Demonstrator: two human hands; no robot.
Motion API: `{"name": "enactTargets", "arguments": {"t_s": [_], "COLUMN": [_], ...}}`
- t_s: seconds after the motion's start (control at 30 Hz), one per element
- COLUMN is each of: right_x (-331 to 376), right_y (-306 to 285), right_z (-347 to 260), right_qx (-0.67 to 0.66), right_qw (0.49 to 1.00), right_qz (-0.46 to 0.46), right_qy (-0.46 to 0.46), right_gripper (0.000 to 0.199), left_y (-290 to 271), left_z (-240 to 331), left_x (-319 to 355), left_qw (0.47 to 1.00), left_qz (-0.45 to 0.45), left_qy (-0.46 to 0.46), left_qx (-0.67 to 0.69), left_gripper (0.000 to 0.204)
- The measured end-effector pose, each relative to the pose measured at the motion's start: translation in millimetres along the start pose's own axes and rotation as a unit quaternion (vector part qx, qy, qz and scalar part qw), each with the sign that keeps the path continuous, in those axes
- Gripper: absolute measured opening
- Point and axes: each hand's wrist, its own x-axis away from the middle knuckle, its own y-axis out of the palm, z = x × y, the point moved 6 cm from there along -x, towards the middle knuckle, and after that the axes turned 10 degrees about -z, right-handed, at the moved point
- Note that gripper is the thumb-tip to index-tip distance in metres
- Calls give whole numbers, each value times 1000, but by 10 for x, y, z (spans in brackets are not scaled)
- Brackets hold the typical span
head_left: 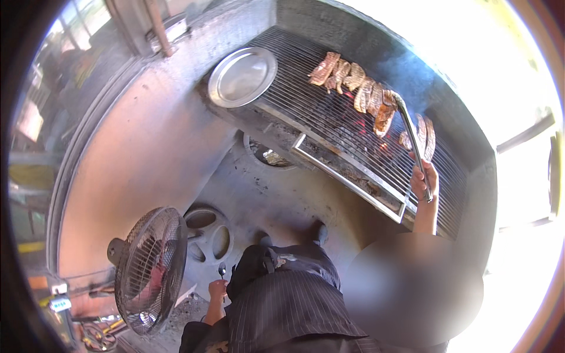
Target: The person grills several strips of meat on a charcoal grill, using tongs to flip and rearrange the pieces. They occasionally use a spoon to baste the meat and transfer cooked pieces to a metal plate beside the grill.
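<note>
The right hand (425, 183), at the right of the frame, is closed around the handle end of long metal tongs (412, 138). The tongs run up and slightly left from the hand, and their tips meet an orange-brown piece of meat (384, 117) near the middle of a row of meat strips (353, 79). That row crosses the grill grate (318, 100) from upper centre down to the right, so the tongs' long axis lies almost across the row. Whether the tips pinch the piece or only touch it cannot be told. Red embers glow under the grate just below that piece. Two more strips (426, 135) lie right of the tongs' shaft, nearer the hand.

The left hand (218, 289), low in the frame and left of centre, is closed on a small dark-tipped utensil (222, 270) pointing upward; its kind cannot be told. It hangs well apart from the grill, so the right hand is by far nearer the meat.

A round metal plate (242, 76) sits on the grate's upper-left corner, away from the meat. A wire-caged fan (150, 267) stands at lower left. No packages or readable signs show; only small yellow and white shapes at the far lower-left edge, too blurred to tell.
</note>
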Motion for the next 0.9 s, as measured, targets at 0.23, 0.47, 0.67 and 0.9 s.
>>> {"name": "enactTargets", "arguments": {"t_s": [0.23,0.47,0.67,0.9], "right_x": [-1389,-2893,-3453,-3236], "right_y": [1296,2460,2542,2540], "right_z": [343,1192,2407,3030], "right_qx": [-31,-35,-39,24], "right_qw": [976,942,952,935], "right_qz": [-203,-309,-217,-192], "right_qy": [65,128,213,298], "right_gripper": [47,44,39,40], "left_y": [104,338,737,1196], "left_z": [213,221,109,-208], "left_x": [276,804,1493,1785], "left_qw": [975,953,963,964], "left_qz": [126,219,250,201], "left_qy": [-12,-59,19,-151], "left_qx": [181,202,-101,-87], "left_gripper": [19,20,17,11]}}
